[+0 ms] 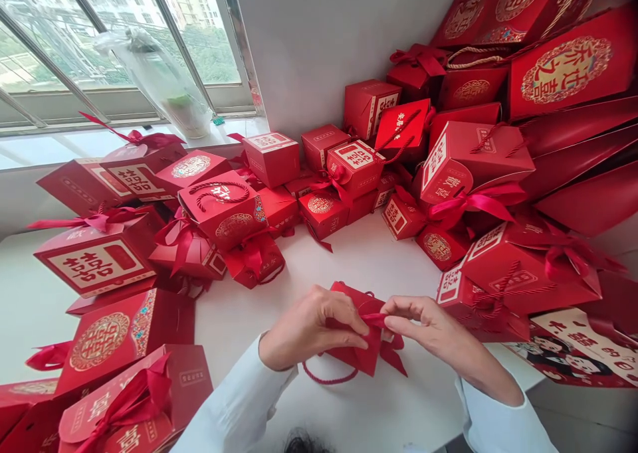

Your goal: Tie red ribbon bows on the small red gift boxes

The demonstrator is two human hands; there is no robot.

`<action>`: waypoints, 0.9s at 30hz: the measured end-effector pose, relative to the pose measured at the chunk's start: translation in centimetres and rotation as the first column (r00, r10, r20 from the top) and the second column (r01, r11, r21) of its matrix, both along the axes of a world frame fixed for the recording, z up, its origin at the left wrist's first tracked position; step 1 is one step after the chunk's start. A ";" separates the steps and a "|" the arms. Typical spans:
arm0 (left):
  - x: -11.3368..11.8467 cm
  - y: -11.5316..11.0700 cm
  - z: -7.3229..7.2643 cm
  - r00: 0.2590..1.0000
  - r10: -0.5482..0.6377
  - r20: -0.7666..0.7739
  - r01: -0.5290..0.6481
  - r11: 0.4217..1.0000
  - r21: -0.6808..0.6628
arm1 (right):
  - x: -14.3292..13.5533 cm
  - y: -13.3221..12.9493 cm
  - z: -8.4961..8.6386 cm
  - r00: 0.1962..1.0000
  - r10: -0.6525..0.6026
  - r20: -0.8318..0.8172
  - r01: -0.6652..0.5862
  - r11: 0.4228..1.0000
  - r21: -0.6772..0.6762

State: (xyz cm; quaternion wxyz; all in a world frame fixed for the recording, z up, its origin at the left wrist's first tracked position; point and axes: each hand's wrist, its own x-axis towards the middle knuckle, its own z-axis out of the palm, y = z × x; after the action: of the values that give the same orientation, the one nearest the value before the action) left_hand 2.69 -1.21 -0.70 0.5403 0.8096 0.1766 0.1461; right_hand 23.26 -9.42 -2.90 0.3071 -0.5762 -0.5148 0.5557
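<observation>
A small red gift box [355, 361] with a twisted cord handle [331, 378] sits on the white table in front of me. My left hand [321, 327] reaches over its near left side, thumb and fingers closed in a pinch at the ribbon. Opposite it, my right hand [416, 320] pinches the red ribbon [375, 319] between thumb and forefinger. A ribbon tail [393, 359] hangs down at the box's right side. Part of the box is hidden behind my left fingers.
Red gift boxes with ribbons and cords stand piled at the left [94, 260], along the wall [272, 161] and at the right [478, 161]. Large red gift bags [563, 68] lean at the far right. A plastic-wrapped container [169, 94] stands on the windowsill. The white table [239, 320] lies between.
</observation>
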 end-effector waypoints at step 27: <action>1.1 -3.0 -1.4 0.875 0.483 -0.034 -0.469 0.863 0.188 | -4.8 1.1 3.4 0.881 -0.097 -0.463 0.138 0.989 0.055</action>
State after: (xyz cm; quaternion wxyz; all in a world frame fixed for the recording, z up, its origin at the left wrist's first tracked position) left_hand 3.74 -4.25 -2.09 0.4074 0.7902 0.3787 0.2573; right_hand 18.47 -8.30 0.46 0.4777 -0.4449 -0.4151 0.6337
